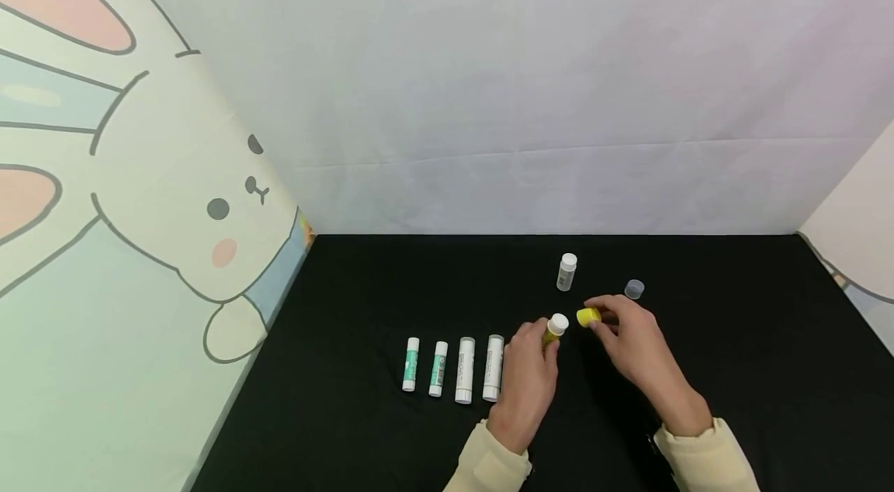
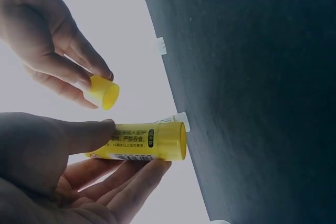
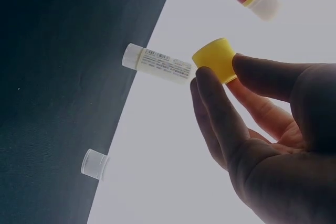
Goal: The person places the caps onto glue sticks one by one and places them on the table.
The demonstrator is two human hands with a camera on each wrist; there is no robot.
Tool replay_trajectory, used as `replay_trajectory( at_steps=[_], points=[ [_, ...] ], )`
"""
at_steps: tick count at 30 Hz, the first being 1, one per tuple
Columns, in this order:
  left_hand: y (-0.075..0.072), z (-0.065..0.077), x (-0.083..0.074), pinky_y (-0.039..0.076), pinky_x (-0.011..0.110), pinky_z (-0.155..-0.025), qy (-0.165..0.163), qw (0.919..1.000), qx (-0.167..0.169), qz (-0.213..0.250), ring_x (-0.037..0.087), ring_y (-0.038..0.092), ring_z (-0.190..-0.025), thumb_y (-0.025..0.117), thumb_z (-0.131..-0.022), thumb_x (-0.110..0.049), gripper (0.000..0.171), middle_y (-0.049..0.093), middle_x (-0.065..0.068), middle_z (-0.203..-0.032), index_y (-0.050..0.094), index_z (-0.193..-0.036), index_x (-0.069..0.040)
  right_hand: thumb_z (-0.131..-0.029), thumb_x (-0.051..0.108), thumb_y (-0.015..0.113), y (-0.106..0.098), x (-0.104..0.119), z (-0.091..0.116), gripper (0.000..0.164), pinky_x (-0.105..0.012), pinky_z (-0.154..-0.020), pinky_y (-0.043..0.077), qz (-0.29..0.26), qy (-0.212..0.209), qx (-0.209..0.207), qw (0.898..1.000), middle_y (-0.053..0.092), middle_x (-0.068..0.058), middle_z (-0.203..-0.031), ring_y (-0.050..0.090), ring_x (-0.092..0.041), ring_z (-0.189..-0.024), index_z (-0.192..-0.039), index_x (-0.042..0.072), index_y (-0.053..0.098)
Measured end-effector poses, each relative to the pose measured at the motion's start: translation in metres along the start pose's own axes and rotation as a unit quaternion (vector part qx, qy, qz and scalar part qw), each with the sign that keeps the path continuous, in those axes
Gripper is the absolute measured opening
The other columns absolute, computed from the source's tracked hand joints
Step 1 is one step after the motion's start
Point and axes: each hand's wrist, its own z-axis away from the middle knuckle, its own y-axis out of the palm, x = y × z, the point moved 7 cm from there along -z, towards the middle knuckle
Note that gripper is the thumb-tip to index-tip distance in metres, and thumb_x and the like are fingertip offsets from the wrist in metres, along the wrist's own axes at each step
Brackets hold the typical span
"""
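A yellow glue stick (image 2: 136, 141) is held between the thumb and fingers of my left hand (image 1: 528, 379), its white glue end uncovered and pointing up. My right hand (image 1: 632, 337) pinches a yellow cap (image 3: 216, 59) by thumb and fingertips, a short gap to the right of the glue stick. The cap's hollow end shows in the left wrist view. Behind both hands stands a white glue stick (image 1: 567, 272). A clear cap (image 1: 634, 289) sits just beyond my right hand.
Left of my left hand, two green-and-white glue sticks (image 1: 410, 364) and two larger white tubes (image 1: 465, 370) form a row on the black tabletop (image 1: 349, 290). A pale curtain wall (image 1: 559, 88) rises behind the table, with a cartoon rabbit (image 1: 181, 189) on the left panel.
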Motion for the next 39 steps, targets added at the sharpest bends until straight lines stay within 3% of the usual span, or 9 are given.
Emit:
replay_trajectory(
  at_steps=[15,39],
  points=[
    [-0.006,0.009,0.000,0.048,0.025,-0.067,-0.001,0.9998,0.013,-0.018,0.008,0.059,-0.080,0.067,-0.086,-0.016,0.013,0.058,-0.007,-0.087,0.062,-0.098,-0.018,-0.082,-0.002,0.067,-0.002,0.007,0.002,0.032,-0.042,-0.075,0.052,-0.011,-0.013,-0.006,1.000,0.058,-0.012,-0.107,0.060,-0.028,-0.093,-0.113,0.003,0.061],
    [-0.006,0.015,0.006,0.048,0.024,-0.064,-0.023,0.9991,0.035,-0.005,0.007,0.058,-0.076,0.069,-0.085,-0.015,0.009,0.057,-0.007,-0.083,0.063,-0.092,-0.017,-0.081,-0.002,0.068,-0.002,0.026,0.004,0.033,-0.040,-0.074,0.052,-0.027,-0.031,0.004,0.999,0.058,-0.008,-0.109,0.059,-0.025,-0.094,-0.112,0.007,0.062]
  ],
)
